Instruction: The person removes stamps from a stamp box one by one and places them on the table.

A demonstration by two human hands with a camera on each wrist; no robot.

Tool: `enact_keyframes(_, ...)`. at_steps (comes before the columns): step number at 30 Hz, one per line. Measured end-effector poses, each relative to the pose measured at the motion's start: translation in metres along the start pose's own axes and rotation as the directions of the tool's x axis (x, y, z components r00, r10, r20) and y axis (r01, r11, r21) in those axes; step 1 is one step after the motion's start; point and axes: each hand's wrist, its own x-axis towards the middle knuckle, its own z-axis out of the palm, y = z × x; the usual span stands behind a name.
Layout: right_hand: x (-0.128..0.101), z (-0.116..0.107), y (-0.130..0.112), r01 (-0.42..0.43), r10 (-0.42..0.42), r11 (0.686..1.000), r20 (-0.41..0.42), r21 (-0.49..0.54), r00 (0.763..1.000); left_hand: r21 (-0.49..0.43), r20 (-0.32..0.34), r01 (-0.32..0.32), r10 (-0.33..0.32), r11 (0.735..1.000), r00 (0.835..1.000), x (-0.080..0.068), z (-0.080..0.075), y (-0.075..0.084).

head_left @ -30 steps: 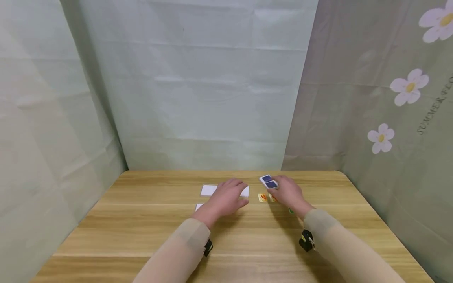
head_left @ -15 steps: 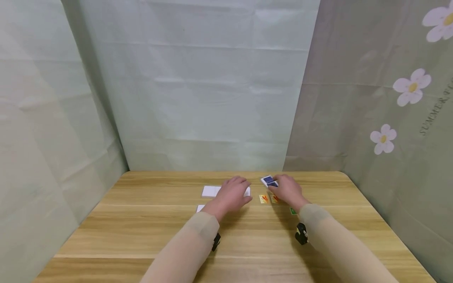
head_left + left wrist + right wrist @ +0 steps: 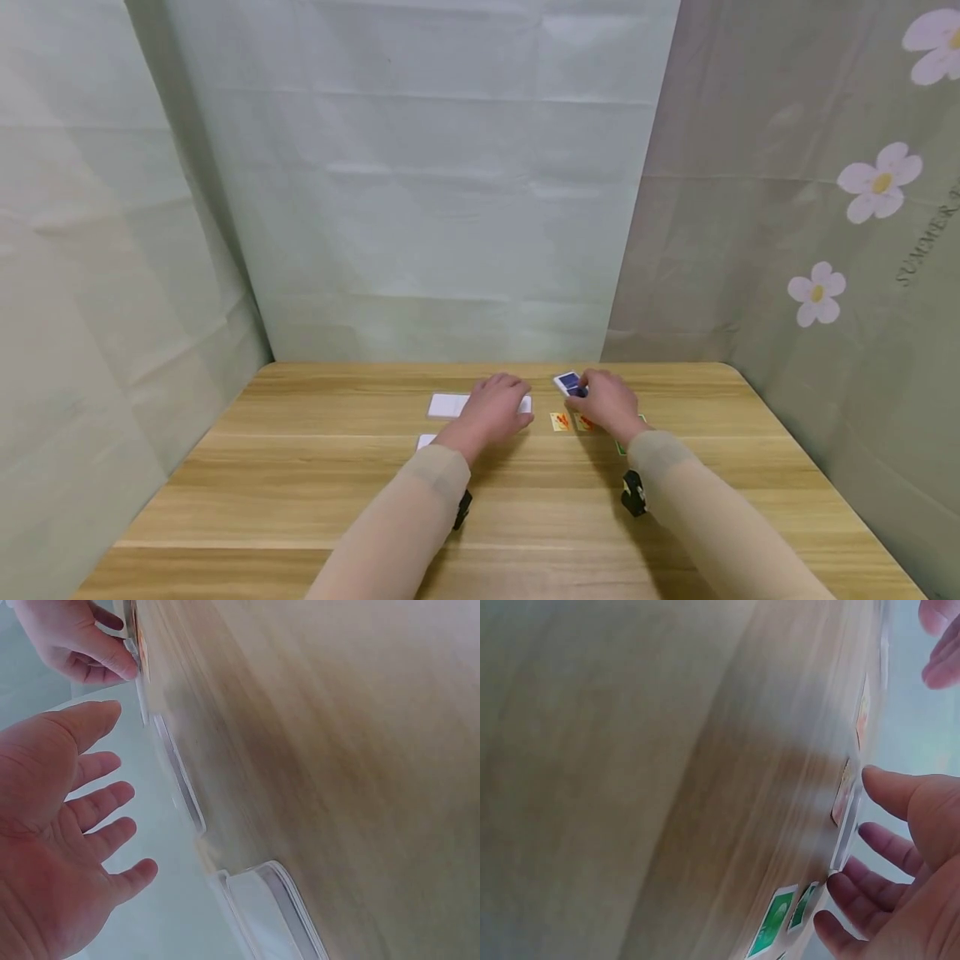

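Note:
At the back right of the table, white-edged cards with dark blue faces (image 3: 567, 383) lie partly under my right hand (image 3: 610, 406). Its thumb and fingertips hold their near end by the edges; the right wrist view shows the thin pale edge between them. My left hand (image 3: 489, 417) hovers with relaxed, spread fingers above a row of flat white cards (image 3: 446, 405), touching nothing in the left wrist view. There, a layered white stack (image 3: 264, 911) lies below it. Small yellow cards with red pictures (image 3: 559, 422) lie between the hands.
Green cards (image 3: 772, 922) lie near my right wrist, partly hidden by it in the head view. Another white card (image 3: 425, 440) sits by my left wrist. The wooden table (image 3: 315, 483) ends at hanging cloth (image 3: 450, 250) behind and on both sides.
The two offset blue faces have come together into one stack under my right fingers. My left hand has shifted slightly right in the view, staying above the white cards.

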Motion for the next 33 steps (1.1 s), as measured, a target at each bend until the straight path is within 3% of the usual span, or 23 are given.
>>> enact_keyframes(8, 0.002, 0.000, -0.004, -0.006, 0.006, 0.999, -0.001, -0.051, 1.000, -0.006, 0.004, 0.008, -0.008, 1.000, 1.000, 0.003, 0.002, 0.001)
enact_keyframes(21, 0.008, 0.001, -0.002, 0.018, -0.017, 1.000, 0.009, -0.021, 1.000, -0.011, 0.005, 0.002, -0.002, 1.000, 1.000, 0.004, 0.002, 0.001)
enact_keyframes(29, 0.005, -0.001, 0.000, 0.000, -0.001, 0.998, 0.021, 0.066, 1.000, -0.044, 0.006, 0.010, -0.010, 0.999, 1.000, 0.000, 0.000, -0.004)
enact_keyframes(33, -0.002, -0.004, 0.000, 0.031, -0.032, 0.995, 0.008, 0.090, 0.999, -0.058, -0.012, 0.002, -0.003, 0.998, 1.000, -0.004, 0.001, -0.009)
